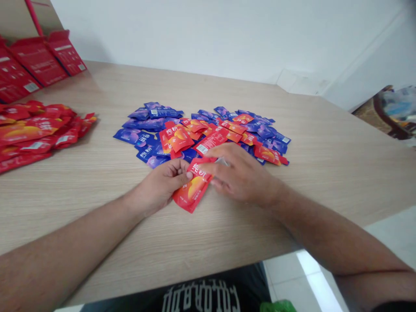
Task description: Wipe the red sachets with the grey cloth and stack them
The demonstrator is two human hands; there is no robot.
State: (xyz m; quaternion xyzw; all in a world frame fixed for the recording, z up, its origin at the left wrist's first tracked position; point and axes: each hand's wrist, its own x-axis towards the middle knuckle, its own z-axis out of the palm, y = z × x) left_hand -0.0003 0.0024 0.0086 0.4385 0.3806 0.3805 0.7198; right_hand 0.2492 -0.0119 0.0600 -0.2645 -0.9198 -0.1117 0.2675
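A red sachet with an orange picture (192, 190) lies at the near edge of a heap of small sachets (208, 132), blue on the left and far right, red in the middle. My left hand (162, 184) curls round the red sachet's left side, thumb on its top edge. My right hand (240, 173) lies over its right end, fingers pinched on the corner. Both forearms rest on the wooden table (97, 182).
A flat pile of larger red packets (35, 132) sits at the table's left edge. Red cartons (39, 60) stand at the back left against the white wall. A round piece of furniture (393, 110) is beyond the table's right edge, above tiled floor.
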